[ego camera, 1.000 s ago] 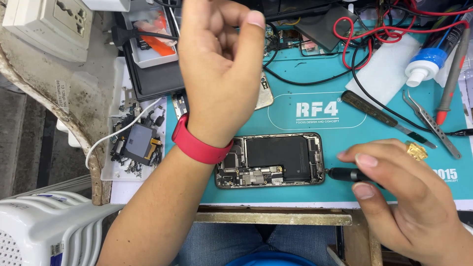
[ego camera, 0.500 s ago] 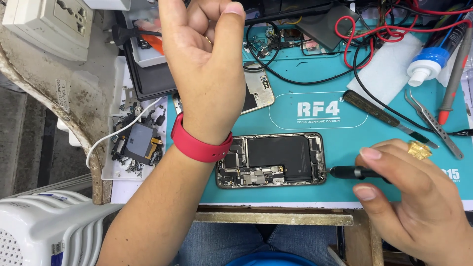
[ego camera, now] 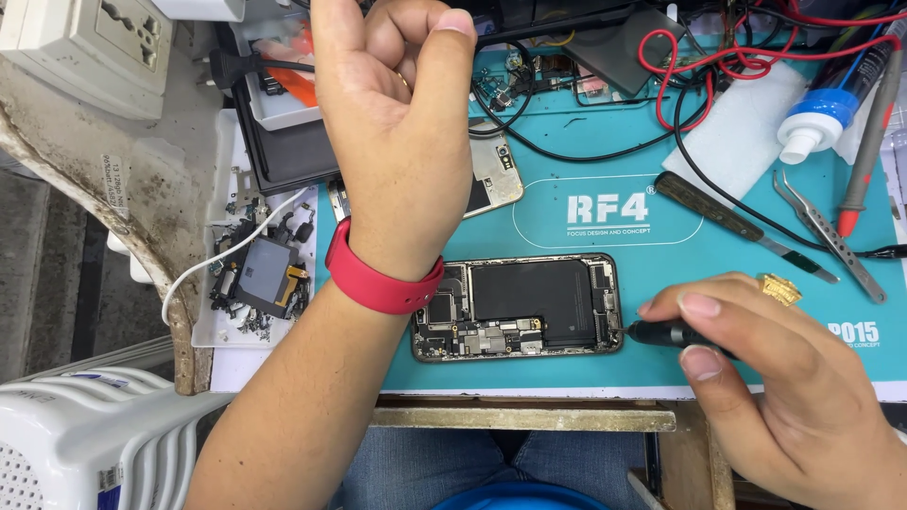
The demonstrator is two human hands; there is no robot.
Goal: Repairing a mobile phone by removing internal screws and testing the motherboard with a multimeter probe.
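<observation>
We see the opened phone (ego camera: pixel 518 307) lying flat on the teal mat (ego camera: pixel 661 378), near the mat's front edge and a little left of its middle, its back cover off and the dark battery and small boards showing. Our right hand (ego camera: pixel 794 378) pinches a slim black screwdriver (ego camera: pixel 666 332) between thumb and forefinger, its tip touching the phone's right end. Our left hand (ego camera: pixel 397 123), with a red wristband (ego camera: pixel 383 274), is raised above the mat's back left part with the fingers curled in loosely; we cannot tell whether it holds anything.

We judge the phone light and stiff but fragile: the bare boards and thin connectors would not bear pressure, and the battery should not be poked or bent. The metal frame along the long edges looks like the safe place to steady it. The screwdriver's thin shaft may roll in the fingers, so a firm pinch near the tip suits it.

The mat looks rubbery and should grip. Toward its right edge lie tweezers (ego camera: pixel 831 236) and a flat dark tool (ego camera: pixel 727 219); red and black wires (ego camera: pixel 699 66) cross the back. A white tray (ego camera: pixel 213 316) of loose parts sits off the mat's left edge, by a worn, stained surface with a power socket (ego camera: pixel 90 47).
</observation>
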